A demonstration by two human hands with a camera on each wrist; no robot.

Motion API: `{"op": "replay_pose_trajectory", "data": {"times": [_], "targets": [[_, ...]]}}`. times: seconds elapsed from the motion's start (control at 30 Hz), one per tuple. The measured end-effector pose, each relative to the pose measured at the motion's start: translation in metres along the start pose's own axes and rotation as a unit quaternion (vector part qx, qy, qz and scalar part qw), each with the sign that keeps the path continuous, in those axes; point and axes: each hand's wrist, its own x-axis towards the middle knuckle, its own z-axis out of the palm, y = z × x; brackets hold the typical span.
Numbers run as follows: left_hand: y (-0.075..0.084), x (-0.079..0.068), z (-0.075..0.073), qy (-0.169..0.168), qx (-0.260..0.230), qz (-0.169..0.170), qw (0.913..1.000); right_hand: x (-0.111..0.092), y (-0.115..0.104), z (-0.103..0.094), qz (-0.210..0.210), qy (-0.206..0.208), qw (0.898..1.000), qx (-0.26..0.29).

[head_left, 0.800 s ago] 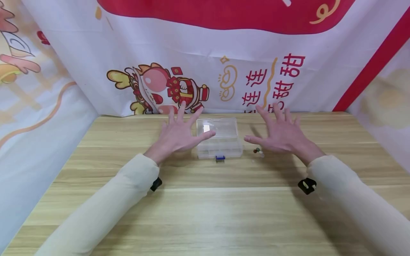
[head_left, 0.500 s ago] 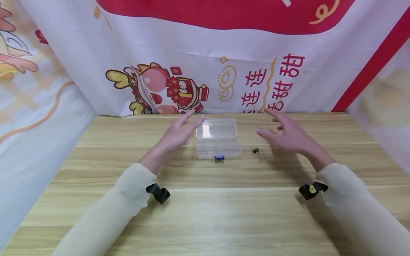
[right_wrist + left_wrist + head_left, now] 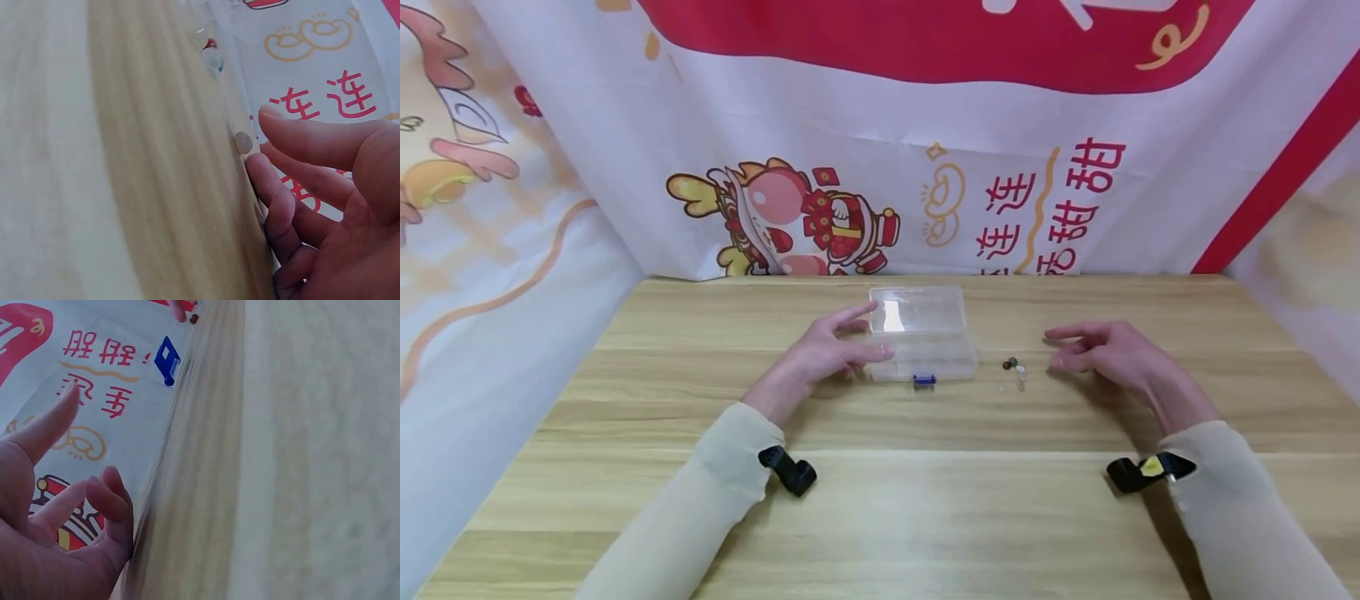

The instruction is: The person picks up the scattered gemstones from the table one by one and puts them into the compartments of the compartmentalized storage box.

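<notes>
A clear plastic compartment box [image 3: 955, 367] stands on the wooden table with its lid [image 3: 925, 310] raised at the back and a blue latch [image 3: 924, 381] in front. My left hand [image 3: 820, 350] is at the box's left side, thumb and forefinger spread near its edge; contact cannot be made out. Several small beads [image 3: 1013, 362], brown, green and whitish, lie right of the box. To their right my right hand [image 3: 1105, 350] is low by the table, thumb and forefinger apart. In the right wrist view, one pale bead [image 3: 244, 142] appears just off its fingertips.
Behind the table [image 3: 880, 508] hangs a white cloth [image 3: 895, 108] with red and cartoon prints, and more cloth closes both sides. A black wrist camera [image 3: 790, 471] is strapped at the left sleeve, another black camera [image 3: 1138, 472] at the right.
Both hands have come down from above the table. The left hand has moved to the box's left side; the right has lowered beside the beads. The head view has tilted slightly up.
</notes>
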Motion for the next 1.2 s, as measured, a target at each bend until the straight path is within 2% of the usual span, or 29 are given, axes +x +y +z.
{"op": "replay_pose_trajectory", "data": {"times": [0.1,0.23,0.57,1.2], "targets": [[-0.0034,0.0026,-0.0003,-0.013,0.01,-0.004,0.9999,0.001,0.0041,0.0008,0.006,-0.007,1.0,0.005],[-0.0054,0.004,-0.0005,-0.012,0.022,-0.007,0.9997,0.0021,0.0061,0.0016,-0.001,-0.006,1.0,-0.011],[-0.0068,0.0041,0.0007,-0.011,0.054,-0.007,0.9984,0.0042,0.0087,0.0066,-0.013,0.021,0.999,-0.048],[-0.0063,0.0018,0.0002,-0.019,0.086,-0.002,0.9961,0.0021,0.0034,0.0082,0.008,0.042,0.997,-0.057]]}}
